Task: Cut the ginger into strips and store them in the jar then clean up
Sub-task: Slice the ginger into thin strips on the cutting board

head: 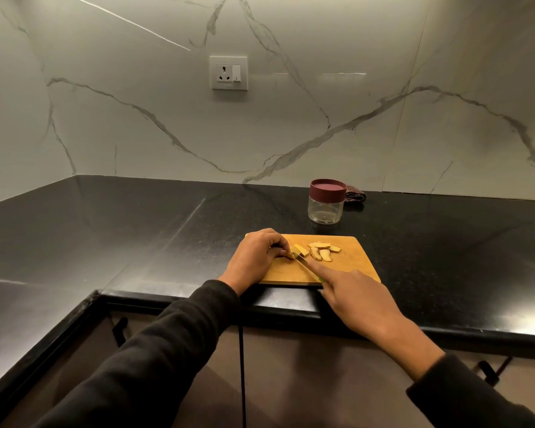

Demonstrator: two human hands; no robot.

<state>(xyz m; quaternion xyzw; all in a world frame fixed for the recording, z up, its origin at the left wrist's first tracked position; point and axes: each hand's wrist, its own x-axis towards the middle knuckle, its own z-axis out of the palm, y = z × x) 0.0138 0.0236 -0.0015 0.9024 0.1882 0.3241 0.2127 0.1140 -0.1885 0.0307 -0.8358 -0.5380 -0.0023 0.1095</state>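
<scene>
A wooden cutting board (349,267) lies at the front edge of the black counter. Several cut ginger slices (320,251) lie on its far half. My left hand (257,257) pinches a small ginger piece (291,255) against the board with curled fingers. My right hand (359,301) grips a knife (303,261) with a green handle, index finger stretched along the blade's back; the blade tip sits at the pinched piece. Behind the board stands a clear jar (325,208) with a maroon lid on.
A dark folded cloth (355,196) lies behind the jar against the marble wall. A wall socket (228,73) sits above the black counter (136,230). Cabinet doors with dark handles (119,330) are below the counter edge.
</scene>
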